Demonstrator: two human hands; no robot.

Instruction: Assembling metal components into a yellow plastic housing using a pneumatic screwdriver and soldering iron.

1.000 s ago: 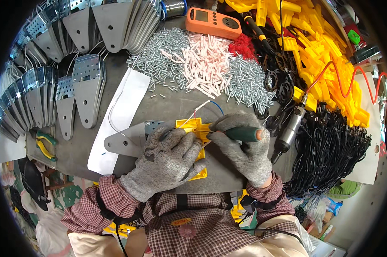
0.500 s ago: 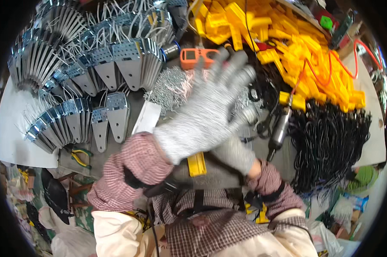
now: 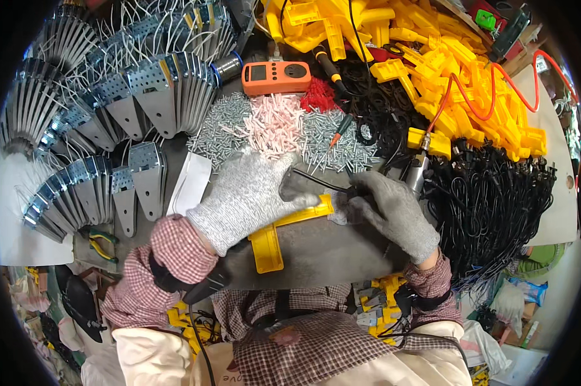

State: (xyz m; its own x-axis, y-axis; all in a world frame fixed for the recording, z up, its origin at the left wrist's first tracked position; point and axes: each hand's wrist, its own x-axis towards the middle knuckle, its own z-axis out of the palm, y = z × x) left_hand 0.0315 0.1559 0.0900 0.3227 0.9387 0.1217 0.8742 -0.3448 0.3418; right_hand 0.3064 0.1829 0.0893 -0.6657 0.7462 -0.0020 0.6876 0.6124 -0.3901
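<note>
Both my hands wear grey knit gloves. My left hand [image 3: 245,196] is above the table, thumb spread away from the fingers, whose tips reach the near edge of a pile of small pale pink pieces [image 3: 274,125]. A thin black cable [image 3: 320,180] stretches from beside those fingertips to my right hand [image 3: 396,212], where thumb and fingers are closed around its other visible end. Below the left hand lies an angled yellow plastic housing [image 3: 266,252], partly hidden by that hand. A small whitish scrap [image 3: 337,209] sits between the housing's tip and my right hand.
Loose screws [image 3: 223,125] flank the pink pile, with an orange meter [image 3: 275,77] behind. Grey metal brackets with white wires [image 3: 152,103] crowd the left. Yellow housings [image 3: 457,90] fill the back right; black cords [image 3: 490,206] hang below them. A screwdriver-like tool [image 3: 417,172] stands nearby.
My hands, crossed one over the other before, have come apart. The left moved left and down, the right moved right. The black cable between them and the angled yellow housing now show.
</note>
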